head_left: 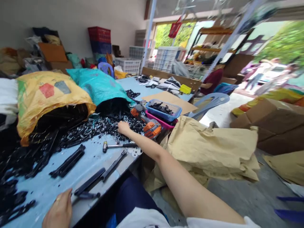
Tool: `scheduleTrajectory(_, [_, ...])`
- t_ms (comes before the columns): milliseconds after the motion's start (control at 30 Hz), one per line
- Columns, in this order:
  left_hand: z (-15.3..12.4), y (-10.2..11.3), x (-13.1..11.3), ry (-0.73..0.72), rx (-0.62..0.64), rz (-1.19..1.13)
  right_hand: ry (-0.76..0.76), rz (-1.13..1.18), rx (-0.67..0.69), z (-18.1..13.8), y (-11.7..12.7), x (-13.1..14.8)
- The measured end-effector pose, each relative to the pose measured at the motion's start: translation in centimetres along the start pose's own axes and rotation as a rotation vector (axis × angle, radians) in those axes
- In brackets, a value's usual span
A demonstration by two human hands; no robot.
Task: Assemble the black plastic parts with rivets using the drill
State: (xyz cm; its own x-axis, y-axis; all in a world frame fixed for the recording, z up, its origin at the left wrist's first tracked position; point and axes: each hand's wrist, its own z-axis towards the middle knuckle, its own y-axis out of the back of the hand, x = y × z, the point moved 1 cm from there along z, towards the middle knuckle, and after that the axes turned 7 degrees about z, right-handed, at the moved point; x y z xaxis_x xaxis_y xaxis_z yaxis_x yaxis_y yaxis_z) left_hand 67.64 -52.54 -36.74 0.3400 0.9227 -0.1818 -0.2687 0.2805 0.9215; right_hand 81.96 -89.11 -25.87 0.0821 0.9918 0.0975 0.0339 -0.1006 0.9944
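Note:
My left hand (58, 209) is low at the table's near edge, its back toward me and its fingertips hidden. Right beside its fingers lies a long black plastic part (91, 181), with a shorter dark piece (88, 195) below it. My right arm stretches forward, and my right hand (123, 127) is closed at a heap of small black parts and screws (104, 125); what its fingers pinch is hidden. Nearer me lie a small hammer (116, 146) and another long black part (114, 165). An orange and black power tool (151, 129) sits right of that hand.
Yellow (55, 90) and teal (102, 87) sacks spill black parts onto the table. A blue basket (163, 109) rests over a pink one (163, 123). Brown paper (211, 145) drapes at my right, near a cardboard box (280, 123). A person (213, 79) sits beyond.

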Motion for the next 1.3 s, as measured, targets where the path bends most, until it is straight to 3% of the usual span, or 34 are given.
scheduleTrajectory(100, [0.3, 1.9, -1.8, 0.004, 0.07, 0.127, 0.016, 0.036, -0.036, 0.4, -1.0, 0.2])
scheduleTrajectory(233, [1.3, 2.9, -2.6, -0.004, 0.209, 0.172, 0.14, 0.115, -0.05, 0.7, -2.8, 1.3])
scheduleTrajectory(333, [1.5, 3.1, -2.5, 0.049, 0.235, 0.164, 0.306, 0.377, -0.063, -0.9, -4.0, 2.8])
scheduleTrajectory(467, [1.3, 3.3, -2.7, 0.095, 0.228, 0.152, 0.494, 0.713, 0.129, -4.9, -5.2, 5.2])
scheduleTrajectory(567, [1.4, 3.6, -2.9, 0.034, 0.279, 0.162, 0.594, 0.689, 0.316, -6.9, -5.8, 6.9])
scheduleTrajectory(733, [1.7, 4.0, -3.0, 0.034, 0.332, 0.169, 0.781, 0.413, 0.369, -7.6, -5.3, 8.6])
scheduleTrajectory(933, [1.2, 2.6, -3.6, 0.048, 0.22, 0.085, 0.936, 0.053, 0.406, -8.7, -3.9, 10.9])
scheduleTrajectory(1100, [-0.3, 0.3, -3.0, 0.061, -0.039, 0.059, 0.997, 0.049, 0.434, -8.5, -3.6, 11.5])
scheduleTrajectory(1200, [-1.1, -0.1, -3.0, 0.017, -0.097, 0.079, 0.946, 0.06, 0.434, -8.2, -3.8, 11.3])
scheduleTrajectory(1300, [-1.0, 0.0, -4.0, -0.041, -0.186, 0.128, 0.996, 0.008, 0.411, -8.8, -4.3, 11.7])
